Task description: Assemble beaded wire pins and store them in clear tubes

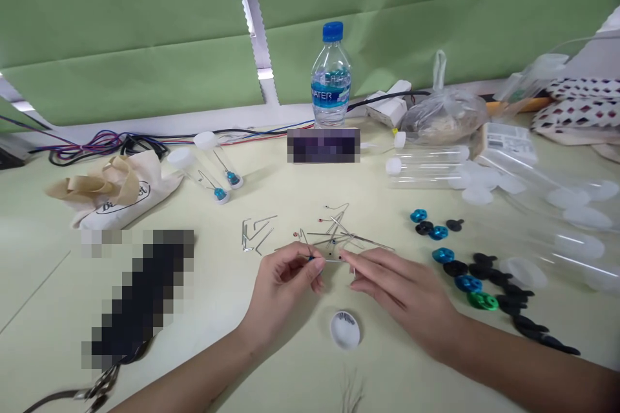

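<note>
My left hand (288, 277) is closed, thumb and forefinger pinching a small blue piece (310, 258) that the fingers mostly hide. A thin metal rod (333, 261) spans the gap towards my right hand (400, 284). That hand's fingers are also pinched together, with a sliver of bright metal at the tips; its full shape is hidden. Just beyond both hands lies a loose pile of thin rods and bent wires (339, 226), some with tiny coloured beads. L-shaped hex keys (249, 235) rest to the left. Nearer me, a small white cap (345, 335) contains tiny dark pieces.
Blue, green and black round parts (468, 283) are scattered at the right, beside clear tubes (426, 168). Two capped tubes (216, 155) with blue pieces stand at left, near a cloth pouch (130, 190). A water bottle (331, 77) stands behind.
</note>
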Demonstrator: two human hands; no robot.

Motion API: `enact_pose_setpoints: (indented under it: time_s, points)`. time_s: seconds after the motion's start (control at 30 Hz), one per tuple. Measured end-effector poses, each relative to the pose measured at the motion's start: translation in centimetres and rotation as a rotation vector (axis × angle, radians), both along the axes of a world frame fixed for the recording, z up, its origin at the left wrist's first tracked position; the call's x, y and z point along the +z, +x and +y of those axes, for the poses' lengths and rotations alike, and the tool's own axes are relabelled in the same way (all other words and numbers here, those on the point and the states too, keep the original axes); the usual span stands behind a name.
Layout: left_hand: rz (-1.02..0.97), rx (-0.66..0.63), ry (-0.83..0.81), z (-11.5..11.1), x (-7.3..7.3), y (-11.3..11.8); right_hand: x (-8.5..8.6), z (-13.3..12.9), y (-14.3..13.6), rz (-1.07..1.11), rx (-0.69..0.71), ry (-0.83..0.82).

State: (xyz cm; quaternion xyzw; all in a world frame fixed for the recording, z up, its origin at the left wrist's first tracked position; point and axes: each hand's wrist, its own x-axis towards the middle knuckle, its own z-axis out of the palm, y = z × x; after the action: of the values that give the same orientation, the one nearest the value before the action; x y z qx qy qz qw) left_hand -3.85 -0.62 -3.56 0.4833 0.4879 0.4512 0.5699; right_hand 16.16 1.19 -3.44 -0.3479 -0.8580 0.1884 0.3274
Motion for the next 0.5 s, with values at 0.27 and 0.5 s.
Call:
enact_pose_setpoints:
  time_s: [0.27,0.5]
  points:
    - [-0.009,-0.014,0.032,-0.4,-0.2,0.2,0.3,0.0,0.1,0.126,0.006,0.003]
    - [-0.082,0.024,0.016,-0.5,-0.2,0.4,-1.0,0.0,0.8,0.181,0.031,-0.072]
